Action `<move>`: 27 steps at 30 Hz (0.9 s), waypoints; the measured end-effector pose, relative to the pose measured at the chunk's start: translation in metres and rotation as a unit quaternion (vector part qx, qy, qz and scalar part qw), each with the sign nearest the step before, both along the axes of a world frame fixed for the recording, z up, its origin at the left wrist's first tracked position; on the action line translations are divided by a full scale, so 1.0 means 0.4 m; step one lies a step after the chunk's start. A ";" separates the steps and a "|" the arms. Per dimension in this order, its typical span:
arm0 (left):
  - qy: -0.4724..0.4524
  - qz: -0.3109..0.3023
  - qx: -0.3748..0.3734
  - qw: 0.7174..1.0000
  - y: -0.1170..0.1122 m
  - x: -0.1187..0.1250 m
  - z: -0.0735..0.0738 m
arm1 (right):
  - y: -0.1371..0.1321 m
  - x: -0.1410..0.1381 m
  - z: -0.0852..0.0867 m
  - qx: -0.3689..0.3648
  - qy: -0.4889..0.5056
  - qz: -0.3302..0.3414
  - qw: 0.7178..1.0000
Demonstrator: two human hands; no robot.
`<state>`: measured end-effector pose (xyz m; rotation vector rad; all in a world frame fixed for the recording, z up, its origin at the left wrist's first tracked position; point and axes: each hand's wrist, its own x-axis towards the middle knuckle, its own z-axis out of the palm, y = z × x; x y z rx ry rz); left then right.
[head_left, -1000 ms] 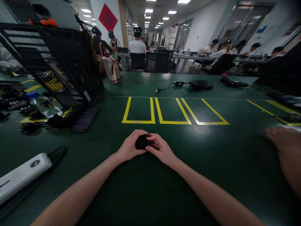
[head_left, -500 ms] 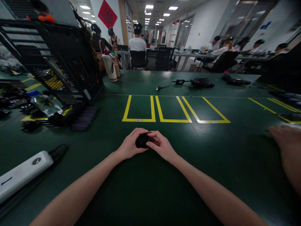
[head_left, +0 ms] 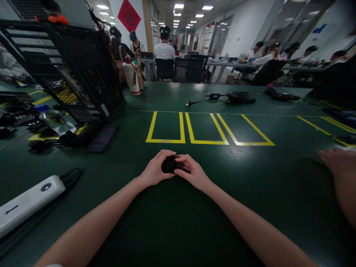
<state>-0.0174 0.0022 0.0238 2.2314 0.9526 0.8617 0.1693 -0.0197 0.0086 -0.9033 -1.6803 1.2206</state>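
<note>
Centrally, black object (head_left: 168, 165), between left hand (head_left: 152, 170), right hand (head_left: 195, 175)

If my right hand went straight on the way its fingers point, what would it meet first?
Probably the small black object, which the right hand already seems to touch, though depth is unclear. Beyond it is the left hand.

White cup (head_left: 131, 79) near black frame (head_left: 80, 55); cable bundle (head_left: 240, 98) beyond yellow tape outlines (head_left: 209, 142); red wall sign (head_left: 129, 16).
</note>
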 end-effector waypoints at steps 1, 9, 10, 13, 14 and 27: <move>-0.001 0.001 0.001 1.000 0.000 0.000 -0.001 | 0.000 -0.001 -0.001 0.003 -0.002 -0.007 1.000; 0.001 0.000 -0.015 1.000 -0.002 -0.001 -0.001 | -0.005 -0.002 0.021 0.013 -0.055 -0.026 0.998; 0.002 -0.001 -0.017 1.000 -0.003 -0.001 0.000 | -0.006 -0.002 0.020 0.016 -0.053 -0.023 0.998; 0.002 -0.001 -0.019 1.000 -0.005 -0.001 0.005 | -0.006 -0.003 0.015 0.008 -0.029 -0.012 0.999; 0.001 -0.001 -0.019 1.000 -0.006 -0.001 0.006 | -0.006 -0.004 0.013 0.000 -0.019 -0.007 1.000; 0.009 0.004 -0.019 1.000 -0.002 -0.001 0.005 | -0.002 0.001 0.014 -0.004 -0.029 -0.005 1.000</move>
